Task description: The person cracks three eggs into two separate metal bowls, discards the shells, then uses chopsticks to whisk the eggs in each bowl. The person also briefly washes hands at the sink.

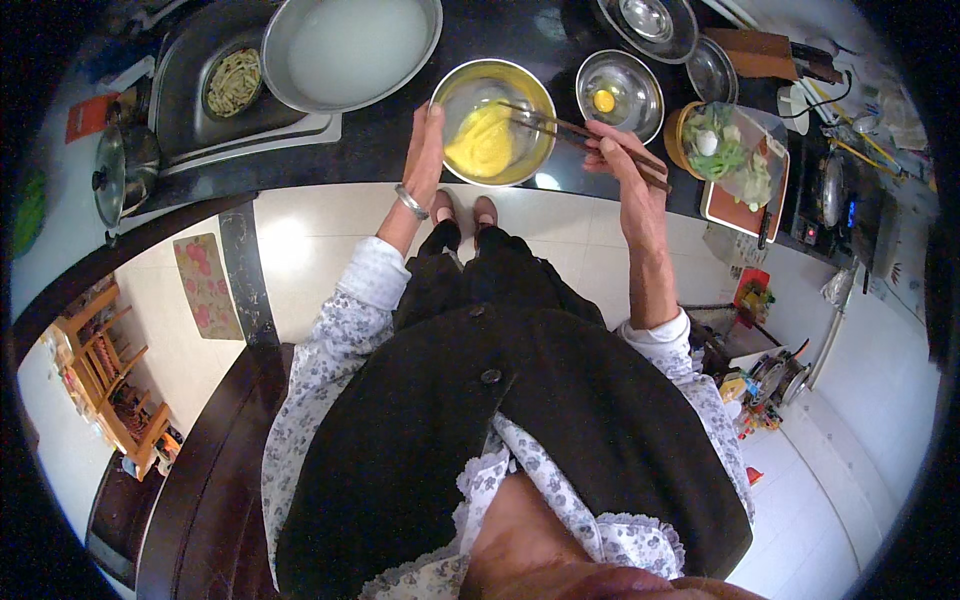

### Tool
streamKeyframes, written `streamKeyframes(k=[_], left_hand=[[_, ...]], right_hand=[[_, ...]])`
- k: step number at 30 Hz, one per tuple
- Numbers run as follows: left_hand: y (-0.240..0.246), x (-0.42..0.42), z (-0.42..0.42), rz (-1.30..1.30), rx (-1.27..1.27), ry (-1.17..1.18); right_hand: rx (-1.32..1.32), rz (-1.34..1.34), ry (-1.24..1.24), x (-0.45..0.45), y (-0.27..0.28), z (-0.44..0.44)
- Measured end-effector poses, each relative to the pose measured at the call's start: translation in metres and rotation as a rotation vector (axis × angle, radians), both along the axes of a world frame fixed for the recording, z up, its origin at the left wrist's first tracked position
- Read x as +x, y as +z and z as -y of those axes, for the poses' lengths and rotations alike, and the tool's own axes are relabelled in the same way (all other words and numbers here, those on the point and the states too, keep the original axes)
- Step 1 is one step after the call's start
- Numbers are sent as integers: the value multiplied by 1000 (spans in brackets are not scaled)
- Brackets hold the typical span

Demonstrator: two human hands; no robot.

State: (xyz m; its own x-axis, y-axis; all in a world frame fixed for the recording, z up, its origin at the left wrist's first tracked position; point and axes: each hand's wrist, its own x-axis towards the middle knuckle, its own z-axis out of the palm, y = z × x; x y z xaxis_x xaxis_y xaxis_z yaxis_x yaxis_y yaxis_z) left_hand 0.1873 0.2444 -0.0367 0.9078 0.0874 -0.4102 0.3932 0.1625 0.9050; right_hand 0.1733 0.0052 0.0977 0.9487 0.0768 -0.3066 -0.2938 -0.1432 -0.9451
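A metal mixing bowl (534, 161) stands near the front edge of the dark counter, with yellow beaten egg (484, 142) in it. My left hand (426, 146) grips the bowl's left rim. In my right hand (622, 154) is a pair of dark chopsticks (559, 126), their tips inside the bowl at the egg. Just right of the mixing bowl, a smaller metal bowl (641, 90) holds a raw egg with a whole yolk (604, 100).
A large pan of cloudy liquid (352, 45) stands at the upper left, beside a sink (176, 97) containing a bowl of pale strips (234, 82). To the right are a bag of vegetables (720, 142), a tray (739, 206) with a knife (764, 229), and more metal bowls (679, 41).
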Motion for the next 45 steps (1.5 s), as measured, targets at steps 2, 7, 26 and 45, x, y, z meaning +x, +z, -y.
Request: streamKeyframes(k=[2,7,26,45], left_hand=[[1,1,0,45,51,-17],[3,-1,-2,18,13,-15],[13,-3,17,-32,-39,111],[2,5,35,-10,-9,117]], right_hand=[[-2,-52,64,-4,-4,-1],[68,8,-348,-2,-20,7],[374,-142,-250,8,-53,39],[252,-183,-146,0,-33,52]])
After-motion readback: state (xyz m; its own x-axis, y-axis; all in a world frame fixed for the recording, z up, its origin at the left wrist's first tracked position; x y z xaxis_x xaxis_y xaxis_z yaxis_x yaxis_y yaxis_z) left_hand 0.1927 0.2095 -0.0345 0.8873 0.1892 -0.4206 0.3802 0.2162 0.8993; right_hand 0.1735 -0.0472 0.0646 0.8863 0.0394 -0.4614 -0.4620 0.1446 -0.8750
